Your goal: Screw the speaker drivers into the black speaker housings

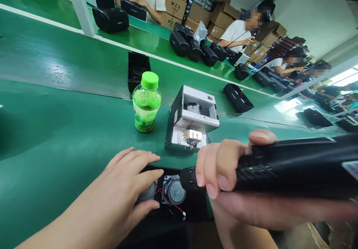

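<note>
A black electric screwdriver [291, 163] lies across my right hand [223, 167], whose fingers wrap its body near the collar. Its tip is hidden behind the collar and fingers. My left hand [125, 185] spreads its fingers over the left part of a black speaker panel [195, 208]. Beneath that hand a round speaker driver [148, 193] shows only in part. To its right sits a second speaker driver [175, 191] with a silver back. Red wires run between the drivers and end in a small white connector [184, 214].
A green-capped bottle [147, 105] and a grey screw feeder machine [192, 118] stand beyond my hands. Black speaker housings [237, 97] lie on the green conveyor [92, 62]. Across the line several people work among more speakers [110, 19] and cardboard boxes [175, 4].
</note>
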Motion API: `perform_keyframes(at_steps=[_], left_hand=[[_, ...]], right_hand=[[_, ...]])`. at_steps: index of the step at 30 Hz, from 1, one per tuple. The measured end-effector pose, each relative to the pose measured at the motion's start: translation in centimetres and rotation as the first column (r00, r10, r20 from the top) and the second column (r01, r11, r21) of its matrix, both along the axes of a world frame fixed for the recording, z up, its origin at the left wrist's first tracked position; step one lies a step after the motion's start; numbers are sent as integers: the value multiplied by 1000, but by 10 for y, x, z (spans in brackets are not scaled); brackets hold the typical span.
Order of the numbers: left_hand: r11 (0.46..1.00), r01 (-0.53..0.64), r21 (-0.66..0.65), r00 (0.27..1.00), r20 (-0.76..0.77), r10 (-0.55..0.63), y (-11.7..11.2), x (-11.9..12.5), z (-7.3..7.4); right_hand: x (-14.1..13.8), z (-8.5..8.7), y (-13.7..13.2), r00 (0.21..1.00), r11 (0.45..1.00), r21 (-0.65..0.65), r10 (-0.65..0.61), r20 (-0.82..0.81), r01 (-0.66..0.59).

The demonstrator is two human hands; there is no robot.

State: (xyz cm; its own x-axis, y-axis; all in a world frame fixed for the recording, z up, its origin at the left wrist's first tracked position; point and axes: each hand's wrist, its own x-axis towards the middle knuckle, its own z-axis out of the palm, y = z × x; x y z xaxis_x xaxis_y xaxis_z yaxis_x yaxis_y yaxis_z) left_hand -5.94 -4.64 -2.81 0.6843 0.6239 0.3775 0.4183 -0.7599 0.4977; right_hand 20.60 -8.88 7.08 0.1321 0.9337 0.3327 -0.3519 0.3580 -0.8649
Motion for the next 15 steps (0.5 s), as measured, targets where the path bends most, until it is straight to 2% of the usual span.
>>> perform_keyframes(at_steps=[2, 5, 10, 15], left_hand=[[1000, 12, 4, 1000, -16, -12, 0, 12, 5], [999, 42, 6, 999, 20, -42, 4, 23, 11], [998, 46, -41, 994, 103, -41, 2, 28, 15], [997, 11, -78, 996, 87, -4, -7, 25, 11]], right_hand=[[-1, 4, -5, 997, 995, 62, -71, -37, 73], [-2, 1, -12, 983, 978, 128, -153, -105, 166], [9, -9, -22, 984, 980, 105, -160, -73, 168], [12, -4, -25, 987, 979, 133, -149, -54, 155]])
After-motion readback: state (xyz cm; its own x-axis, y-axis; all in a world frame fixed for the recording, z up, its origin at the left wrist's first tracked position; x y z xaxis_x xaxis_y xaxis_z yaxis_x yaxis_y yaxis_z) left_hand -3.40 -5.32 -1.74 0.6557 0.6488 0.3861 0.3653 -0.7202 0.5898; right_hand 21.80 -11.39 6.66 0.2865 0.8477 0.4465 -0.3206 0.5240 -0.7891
